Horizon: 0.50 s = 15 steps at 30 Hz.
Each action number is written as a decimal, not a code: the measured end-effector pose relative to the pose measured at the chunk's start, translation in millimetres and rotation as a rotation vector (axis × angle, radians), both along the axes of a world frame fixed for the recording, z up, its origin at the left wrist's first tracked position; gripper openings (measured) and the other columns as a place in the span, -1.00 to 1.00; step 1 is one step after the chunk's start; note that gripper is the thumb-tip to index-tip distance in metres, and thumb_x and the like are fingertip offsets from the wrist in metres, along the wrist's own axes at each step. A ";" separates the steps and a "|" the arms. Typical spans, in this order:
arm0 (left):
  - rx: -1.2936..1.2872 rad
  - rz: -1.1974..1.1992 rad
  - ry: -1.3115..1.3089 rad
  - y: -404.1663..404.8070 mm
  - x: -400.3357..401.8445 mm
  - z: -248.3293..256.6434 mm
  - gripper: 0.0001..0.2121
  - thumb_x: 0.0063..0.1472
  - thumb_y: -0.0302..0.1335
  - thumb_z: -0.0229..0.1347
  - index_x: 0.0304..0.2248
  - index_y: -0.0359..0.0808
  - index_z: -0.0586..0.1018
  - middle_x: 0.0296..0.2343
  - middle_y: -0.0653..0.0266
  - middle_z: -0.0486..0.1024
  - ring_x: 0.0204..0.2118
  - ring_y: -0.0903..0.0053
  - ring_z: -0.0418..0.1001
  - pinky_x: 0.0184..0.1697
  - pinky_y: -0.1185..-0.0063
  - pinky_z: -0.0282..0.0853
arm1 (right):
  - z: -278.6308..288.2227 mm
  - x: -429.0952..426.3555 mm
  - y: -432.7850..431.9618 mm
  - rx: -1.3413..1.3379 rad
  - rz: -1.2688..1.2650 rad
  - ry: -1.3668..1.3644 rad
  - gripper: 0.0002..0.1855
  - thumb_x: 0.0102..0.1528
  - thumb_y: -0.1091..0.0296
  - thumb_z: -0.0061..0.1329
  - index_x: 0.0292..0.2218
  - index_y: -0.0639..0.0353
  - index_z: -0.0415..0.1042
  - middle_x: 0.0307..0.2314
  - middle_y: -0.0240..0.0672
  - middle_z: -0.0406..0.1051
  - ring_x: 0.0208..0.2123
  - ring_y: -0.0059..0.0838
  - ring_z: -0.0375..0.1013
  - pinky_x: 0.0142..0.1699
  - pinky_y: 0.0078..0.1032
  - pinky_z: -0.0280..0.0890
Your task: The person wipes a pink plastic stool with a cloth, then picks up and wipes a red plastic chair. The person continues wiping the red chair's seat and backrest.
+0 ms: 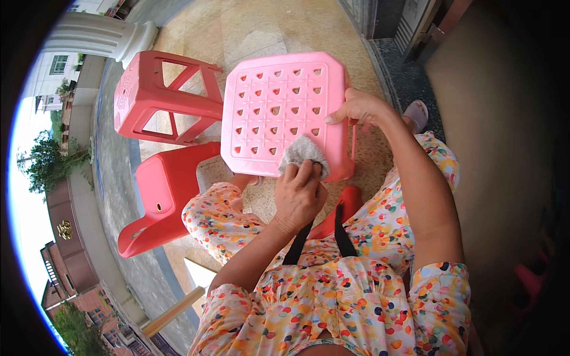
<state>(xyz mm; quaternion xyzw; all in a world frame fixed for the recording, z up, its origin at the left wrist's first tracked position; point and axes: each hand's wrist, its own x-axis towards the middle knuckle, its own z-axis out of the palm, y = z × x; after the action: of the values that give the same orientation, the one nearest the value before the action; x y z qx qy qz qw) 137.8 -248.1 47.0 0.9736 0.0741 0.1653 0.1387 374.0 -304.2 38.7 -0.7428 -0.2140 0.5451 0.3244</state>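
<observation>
A pink plastic stool (271, 102) is in front of me, its square, cut-cornered seat facing me. Rows of small holes pierce the seat. My left hand (299, 193) grips a bunched grey cloth (303, 151), pressed against the near right part of the seat. On the right side, my right hand (366, 106) holds the stool's edge, thumb on the top face and fingers curled out of sight beneath. Most of the stool's legs are hidden below the seat.
Left of the pink stool stand a darker red plastic stool (153, 95) and a red moulded plastic seat (167, 191). Two black straps (299, 244) hang before my lap. A white column (102, 38) rises at upper left; a stone door sill (409, 66) lies at upper right.
</observation>
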 end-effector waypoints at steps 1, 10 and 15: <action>0.021 -0.014 -0.005 -3.5 3.5 0.6 -0.67 -0.28 -0.61 0.06 -0.37 -0.36 0.47 -0.40 0.26 0.33 -0.47 0.35 0.29 -0.46 0.47 0.28 | 1.5 -0.5 0.7 -0.016 0.004 -0.008 -0.19 -0.31 0.09 0.24 -0.06 0.24 0.21 -0.32 -0.18 0.34 -0.38 -0.33 0.33 -0.37 -0.16 0.27; 0.000 -0.169 0.165 9.7 6.8 14.7 -0.74 -0.24 -0.57 0.05 -0.41 -0.34 0.48 -0.46 0.29 0.30 -0.48 0.37 0.28 -0.47 0.47 0.31 | -17.6 3.9 6.9 0.125 -0.391 0.208 -0.25 0.02 -0.22 -0.13 0.09 0.05 0.08 -0.10 -0.18 0.27 -0.13 -0.36 0.29 -0.17 -0.26 0.23; 0.032 -0.239 0.210 16.0 25.4 24.6 -0.81 -0.21 -0.53 0.05 -0.48 -0.32 0.47 -0.50 0.32 0.27 -0.48 0.38 0.26 -0.48 0.47 0.31 | -64.6 6.0 14.3 0.454 -0.505 -0.008 -0.37 0.17 -0.12 -0.35 0.16 -0.02 -0.05 0.05 -0.21 0.12 0.08 -0.45 0.07 -0.10 -0.39 0.21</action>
<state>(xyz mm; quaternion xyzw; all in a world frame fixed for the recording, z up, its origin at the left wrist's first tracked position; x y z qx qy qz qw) 163.2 -232.1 71.6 0.9895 -0.0308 0.0459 0.1335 379.9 -289.9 -25.9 -0.6834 -0.1403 0.3831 0.6054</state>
